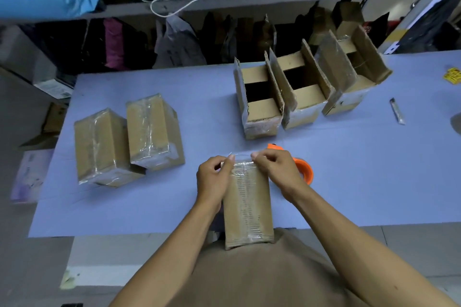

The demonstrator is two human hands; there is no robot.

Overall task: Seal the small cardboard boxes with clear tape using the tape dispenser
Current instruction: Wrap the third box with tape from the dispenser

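At lower centre, the left hand (214, 177) and right hand (277, 169) each pinch the clear tape (243, 157) at the far end of the box (247, 207), whose near end rests against the person's body. The orange tape dispenser (303, 168) lies just behind the right hand. This looks like the smoothing-down step; next, the loose tape end needs pressing over the far edge.

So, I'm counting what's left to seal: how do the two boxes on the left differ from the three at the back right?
The two left boxes are closed, with shiny clear tape along their seams; the three back boxes stand with flaps up and dark insides showing. The left pair lies loosely angled, one leaning against the other; the back three stand upright in a tight row. All are small brown cardboard boxes on the blue table.
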